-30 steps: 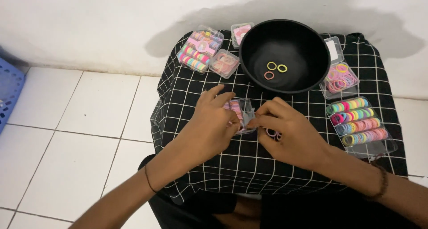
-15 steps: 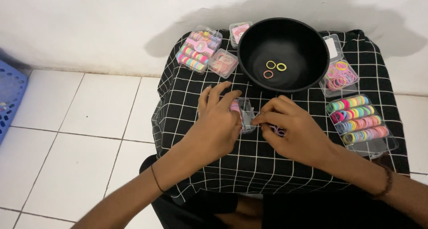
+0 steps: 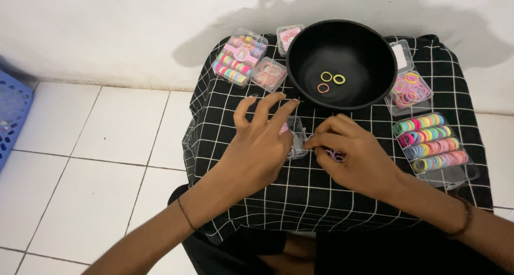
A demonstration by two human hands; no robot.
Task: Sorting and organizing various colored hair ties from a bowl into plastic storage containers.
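Left hand lifts its fingers off the little box while the right stays pinched at its edge.

A blue basket [image 3: 12,120] sits far left on the tile. On the checked cloth [image 3: 225,114], the left hand [image 3: 257,152] has now fanned open, gripping nothing, fingertips lifted above the small clear box [image 3: 296,138] it covered a moment ago. The right hand [image 3: 353,160] keeps its fingertips closed at the box's rim, small hair ties [image 3: 336,156] beneath it. Behind, the black bowl [image 3: 342,39] holds three rings; sorted trays [image 3: 433,144] lie far right.
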